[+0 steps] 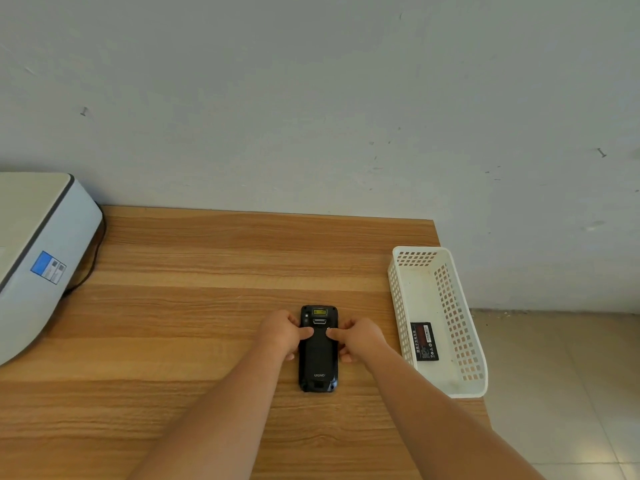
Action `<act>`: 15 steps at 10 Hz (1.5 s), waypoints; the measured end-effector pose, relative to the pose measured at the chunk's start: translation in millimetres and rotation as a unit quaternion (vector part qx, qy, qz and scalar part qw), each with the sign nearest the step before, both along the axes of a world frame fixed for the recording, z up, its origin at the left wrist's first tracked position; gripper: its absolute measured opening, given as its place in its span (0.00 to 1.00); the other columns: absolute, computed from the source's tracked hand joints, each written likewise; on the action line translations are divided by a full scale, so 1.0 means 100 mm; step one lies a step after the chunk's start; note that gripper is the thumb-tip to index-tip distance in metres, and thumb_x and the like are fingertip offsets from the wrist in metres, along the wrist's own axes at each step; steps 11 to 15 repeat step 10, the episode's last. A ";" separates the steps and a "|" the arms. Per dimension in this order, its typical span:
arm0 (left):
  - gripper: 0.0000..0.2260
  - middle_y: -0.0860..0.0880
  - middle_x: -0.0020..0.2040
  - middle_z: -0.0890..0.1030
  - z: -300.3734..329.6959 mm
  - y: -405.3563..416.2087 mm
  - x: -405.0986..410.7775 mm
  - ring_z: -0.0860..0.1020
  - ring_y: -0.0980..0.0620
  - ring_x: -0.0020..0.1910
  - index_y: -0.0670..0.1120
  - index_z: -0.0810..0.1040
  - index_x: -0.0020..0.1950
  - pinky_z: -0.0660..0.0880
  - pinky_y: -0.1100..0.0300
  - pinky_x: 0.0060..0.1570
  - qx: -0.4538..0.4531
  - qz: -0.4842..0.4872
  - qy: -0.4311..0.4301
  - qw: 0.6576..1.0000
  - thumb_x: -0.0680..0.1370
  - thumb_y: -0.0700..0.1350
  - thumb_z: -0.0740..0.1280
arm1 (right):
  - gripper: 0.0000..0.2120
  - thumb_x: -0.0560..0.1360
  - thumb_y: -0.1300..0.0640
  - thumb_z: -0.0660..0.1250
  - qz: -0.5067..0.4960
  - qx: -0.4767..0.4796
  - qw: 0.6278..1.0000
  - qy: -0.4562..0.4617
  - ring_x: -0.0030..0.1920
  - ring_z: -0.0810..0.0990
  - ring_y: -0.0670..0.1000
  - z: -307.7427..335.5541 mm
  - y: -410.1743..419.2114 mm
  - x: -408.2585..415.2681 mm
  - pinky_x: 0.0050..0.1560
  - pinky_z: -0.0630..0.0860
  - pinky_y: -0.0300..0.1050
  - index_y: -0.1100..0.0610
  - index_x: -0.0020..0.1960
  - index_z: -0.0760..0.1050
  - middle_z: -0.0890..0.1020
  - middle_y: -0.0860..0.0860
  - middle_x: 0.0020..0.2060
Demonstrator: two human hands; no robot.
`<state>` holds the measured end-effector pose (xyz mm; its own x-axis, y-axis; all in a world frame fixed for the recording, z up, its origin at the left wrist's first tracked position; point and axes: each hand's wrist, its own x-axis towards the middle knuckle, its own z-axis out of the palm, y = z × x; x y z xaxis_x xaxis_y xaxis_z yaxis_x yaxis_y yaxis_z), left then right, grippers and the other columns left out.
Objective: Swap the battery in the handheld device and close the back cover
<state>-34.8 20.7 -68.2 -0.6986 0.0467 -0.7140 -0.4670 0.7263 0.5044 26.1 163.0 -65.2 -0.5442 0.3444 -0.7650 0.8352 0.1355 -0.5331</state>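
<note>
Black rectangular handheld device (318,358) lying face-down on table, back cover on; black flat battery (425,341) lying inside basket.

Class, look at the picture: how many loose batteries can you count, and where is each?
1. The battery lies flat inside the white basket at the table's right edge, right of the handheld device. Another may sit hidden under the device's closed back cover.
</note>
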 end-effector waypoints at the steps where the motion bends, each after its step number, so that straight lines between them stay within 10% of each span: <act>1: 0.10 0.47 0.44 0.82 -0.04 -0.01 -0.01 0.82 0.48 0.43 0.49 0.73 0.46 0.81 0.51 0.46 -0.014 -0.026 0.019 0.999 0.74 0.48 0.74 | 0.10 0.75 0.54 0.72 0.015 0.021 1.000 -0.016 0.41 0.84 0.52 0.01 -0.02 -0.03 0.42 0.83 0.45 0.54 0.45 0.70 0.83 0.55 0.44; 15: 0.21 0.53 0.48 0.77 0.13 -0.21 0.26 0.79 0.52 0.48 0.47 0.75 0.61 0.78 0.54 0.52 0.011 -0.046 0.078 0.996 0.77 0.60 0.66 | 0.18 0.76 0.41 0.66 0.023 0.085 0.996 0.013 0.43 0.83 0.50 0.27 -0.12 0.24 0.47 0.81 0.45 0.54 0.55 0.73 0.83 0.51 0.42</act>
